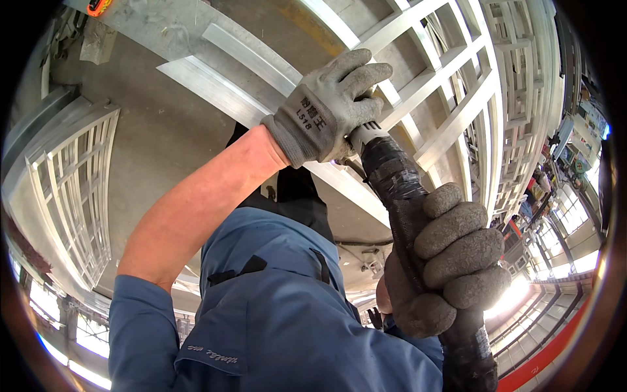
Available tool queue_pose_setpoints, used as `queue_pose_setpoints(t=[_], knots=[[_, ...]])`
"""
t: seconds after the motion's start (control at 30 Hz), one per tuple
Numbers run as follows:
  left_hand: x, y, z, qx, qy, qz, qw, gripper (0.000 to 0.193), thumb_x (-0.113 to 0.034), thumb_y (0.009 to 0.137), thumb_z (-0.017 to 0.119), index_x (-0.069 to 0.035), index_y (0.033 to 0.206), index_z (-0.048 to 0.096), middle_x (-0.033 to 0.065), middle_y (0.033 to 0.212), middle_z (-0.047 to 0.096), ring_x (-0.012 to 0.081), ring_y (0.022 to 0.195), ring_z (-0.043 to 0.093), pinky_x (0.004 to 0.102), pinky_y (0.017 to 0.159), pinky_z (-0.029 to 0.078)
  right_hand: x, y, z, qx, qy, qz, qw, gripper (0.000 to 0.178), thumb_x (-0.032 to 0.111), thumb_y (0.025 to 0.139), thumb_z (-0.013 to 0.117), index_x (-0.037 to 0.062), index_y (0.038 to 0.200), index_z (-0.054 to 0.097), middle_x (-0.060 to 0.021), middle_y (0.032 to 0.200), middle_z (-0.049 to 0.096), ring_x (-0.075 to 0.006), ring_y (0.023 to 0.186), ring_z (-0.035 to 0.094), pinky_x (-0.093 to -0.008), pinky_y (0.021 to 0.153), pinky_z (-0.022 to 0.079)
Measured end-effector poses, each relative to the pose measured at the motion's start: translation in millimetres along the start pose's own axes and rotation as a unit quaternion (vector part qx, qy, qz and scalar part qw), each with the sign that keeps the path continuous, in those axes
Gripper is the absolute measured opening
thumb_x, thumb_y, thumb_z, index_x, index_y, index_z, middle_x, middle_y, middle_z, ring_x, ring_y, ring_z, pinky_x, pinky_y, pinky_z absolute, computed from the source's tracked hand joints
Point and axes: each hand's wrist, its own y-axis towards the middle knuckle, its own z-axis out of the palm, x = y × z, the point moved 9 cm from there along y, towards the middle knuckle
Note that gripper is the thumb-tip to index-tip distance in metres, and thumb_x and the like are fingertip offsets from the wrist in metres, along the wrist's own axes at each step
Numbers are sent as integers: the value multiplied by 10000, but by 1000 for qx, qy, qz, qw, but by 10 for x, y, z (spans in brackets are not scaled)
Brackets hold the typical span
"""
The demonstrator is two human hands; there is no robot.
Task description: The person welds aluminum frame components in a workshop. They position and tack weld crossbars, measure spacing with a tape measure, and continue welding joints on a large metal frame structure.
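Note:
My right hand (457, 255), in a dark grey work glove, is wrapped round the thick body of an angle grinder (392, 171) bound in black tape. The tool slants from the lower right up to the middle of the view. At its front end my left hand (326, 108), in a grey glove, grips the head with curled fingers. That hand hides the head, and no disc shows. Just beyond the fingers lies a welded frame (431, 75) of silvery metal bars. Whether the tool touches a bar, I cannot tell.
More barred frames (522, 98) are stacked at the right. Another barred frame (72, 189) leans at the left. A long metal bar (215, 88) runs diagonally below my left hand. An orange tape measure (98, 6) lies at the far left on a metal surface.

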Motion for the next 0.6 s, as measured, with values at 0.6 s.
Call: queue_pose_setpoints(t=[0.6], knots=[[-71,75,-1,5,-11,7,1000,463,-217,554,904,-147,1005,822,117,1441,647,414,1368,575,518,1105,575,115,-56,-118,-54,0,42,998,319,309,933,848,221,866,548,40,862,549,-181,886,618,-457,924,515]])
